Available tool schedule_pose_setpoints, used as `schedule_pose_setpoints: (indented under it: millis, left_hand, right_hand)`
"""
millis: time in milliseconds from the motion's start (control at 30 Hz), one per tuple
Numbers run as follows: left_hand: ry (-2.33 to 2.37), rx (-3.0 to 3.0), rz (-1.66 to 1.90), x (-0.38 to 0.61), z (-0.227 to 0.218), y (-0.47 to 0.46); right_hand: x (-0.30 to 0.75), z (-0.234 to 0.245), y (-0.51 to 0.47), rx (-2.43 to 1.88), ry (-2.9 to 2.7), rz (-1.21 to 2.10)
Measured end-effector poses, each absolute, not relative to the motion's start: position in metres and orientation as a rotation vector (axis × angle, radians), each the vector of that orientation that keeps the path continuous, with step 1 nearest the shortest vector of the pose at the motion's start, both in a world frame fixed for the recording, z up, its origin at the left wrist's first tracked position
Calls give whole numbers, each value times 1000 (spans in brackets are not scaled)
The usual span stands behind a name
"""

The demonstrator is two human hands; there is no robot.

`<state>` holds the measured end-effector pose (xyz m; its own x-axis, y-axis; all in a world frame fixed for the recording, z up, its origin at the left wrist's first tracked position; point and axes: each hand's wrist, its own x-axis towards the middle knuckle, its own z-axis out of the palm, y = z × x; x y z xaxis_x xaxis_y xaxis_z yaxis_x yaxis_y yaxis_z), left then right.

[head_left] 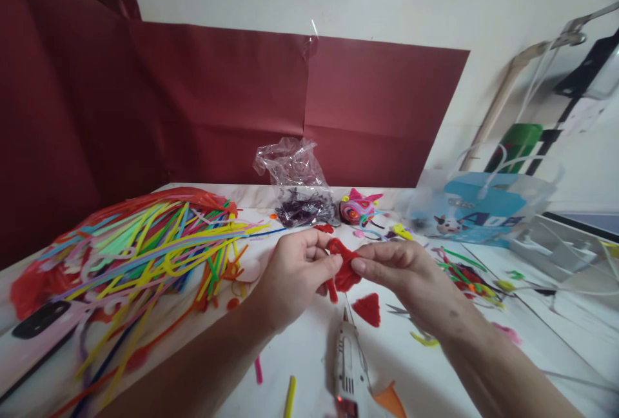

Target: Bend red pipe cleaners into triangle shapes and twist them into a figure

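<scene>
Between my two hands, over the middle of the table, is a fuzzy red pipe-cleaner piece (345,275). My left hand (304,268) pinches its left side, with a short red stem poking out below the fingers. The thumb and forefinger of my right hand (394,266) grip its right edge. Just below lies a flat red fuzzy triangle (368,309) on the white tabletop. A white glue gun (349,360) rests nearer to me, nozzle pointing away, a red light showing on its body. Scissors (399,310) lie partly hidden by my right hand.
Many coloured pipe cleaners (159,244) are heaped at the left beside a phone (43,328). Behind my hands stand a clear plastic bag (300,179) and a pink fuzzy figure (358,207). A blue-white carrier bag (483,205) and a plastic box (556,247) occupy the right.
</scene>
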<state>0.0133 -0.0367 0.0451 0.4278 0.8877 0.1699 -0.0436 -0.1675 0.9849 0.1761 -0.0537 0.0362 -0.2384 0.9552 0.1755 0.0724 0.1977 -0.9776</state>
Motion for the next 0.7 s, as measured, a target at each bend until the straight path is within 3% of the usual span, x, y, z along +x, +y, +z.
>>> schedule_pose_setpoints:
  millis: [700]
  left_hand:
    - [910, 1684, 939, 18, 41, -38]
  right_hand:
    - [167, 34, -60, -1034, -1452, 1066]
